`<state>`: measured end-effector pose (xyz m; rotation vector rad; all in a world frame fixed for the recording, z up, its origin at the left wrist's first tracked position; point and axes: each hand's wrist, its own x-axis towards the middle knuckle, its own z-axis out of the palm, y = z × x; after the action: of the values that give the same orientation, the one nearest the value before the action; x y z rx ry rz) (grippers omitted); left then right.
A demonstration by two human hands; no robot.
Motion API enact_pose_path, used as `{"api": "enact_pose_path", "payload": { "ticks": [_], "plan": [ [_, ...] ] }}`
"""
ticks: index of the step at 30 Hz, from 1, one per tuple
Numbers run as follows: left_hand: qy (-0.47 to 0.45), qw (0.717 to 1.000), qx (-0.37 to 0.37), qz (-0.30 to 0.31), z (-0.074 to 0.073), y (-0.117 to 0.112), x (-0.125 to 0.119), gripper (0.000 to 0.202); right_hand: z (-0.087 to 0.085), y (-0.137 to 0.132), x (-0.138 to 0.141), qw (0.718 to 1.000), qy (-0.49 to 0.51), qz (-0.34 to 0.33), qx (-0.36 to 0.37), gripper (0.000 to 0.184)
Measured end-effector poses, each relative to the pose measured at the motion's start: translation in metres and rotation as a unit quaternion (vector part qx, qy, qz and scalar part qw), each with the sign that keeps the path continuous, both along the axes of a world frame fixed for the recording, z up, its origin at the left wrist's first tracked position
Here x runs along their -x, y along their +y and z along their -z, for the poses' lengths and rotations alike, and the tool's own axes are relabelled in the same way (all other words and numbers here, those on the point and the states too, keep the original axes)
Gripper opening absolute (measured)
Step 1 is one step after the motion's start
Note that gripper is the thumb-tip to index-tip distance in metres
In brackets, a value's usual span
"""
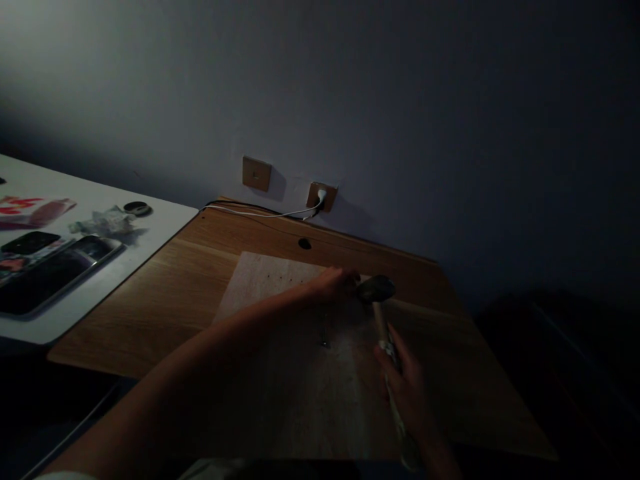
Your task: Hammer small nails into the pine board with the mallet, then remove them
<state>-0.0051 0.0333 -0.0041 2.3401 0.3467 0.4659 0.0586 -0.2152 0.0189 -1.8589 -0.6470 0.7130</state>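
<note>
My right hand (407,380) is wrapped round the handle of a hammer (383,323). The dark hammer head (376,289) is just right of my left hand (336,283), over the far right part of a pale board (295,393). My left fingers are drawn together beside the head; what they pinch, if anything, is too dark to make out. A few small nails (325,339) lie on the board nearer to me. Along the board's far left edge runs a row of small dark dots (279,277).
Under the board is a wooden desk (165,280) with a round cable hole (305,244). Cords lead along its back edge to a wall socket (325,197). On the left, a white table (165,217) bears a dark tray (60,277), crumpled plastic (113,223) and a round lid-like thing (137,209).
</note>
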Motion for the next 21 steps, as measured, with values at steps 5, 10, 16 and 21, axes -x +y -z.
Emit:
{"api": "enact_pose_path", "payload": {
  "ticks": [5, 10, 16, 21],
  "plan": [
    [0.030, 0.978, -0.109, 0.174, -0.032, -0.007, 0.044, 0.029, 0.005, -0.014, 0.002, 1.000, 0.011, 0.004, 0.015, 0.098],
    [0.079, 0.930, -0.274, 0.231, -0.046, -0.034, 0.071, 0.020, 0.007, -0.014, 0.005, 0.999, 0.032, 0.034, -0.006, 0.099],
    [0.060, 0.912, -0.347, 0.212, -0.035, -0.043, 0.062, 0.013, 0.011, -0.013, 0.004, 0.998, 0.047, 0.040, -0.002, 0.102],
    [0.059, 0.920, -0.327, 0.208, -0.035, -0.037, 0.058, 0.014, 0.008, -0.010, 0.006, 0.997, 0.053, 0.052, 0.004, 0.108]
  ]
}}
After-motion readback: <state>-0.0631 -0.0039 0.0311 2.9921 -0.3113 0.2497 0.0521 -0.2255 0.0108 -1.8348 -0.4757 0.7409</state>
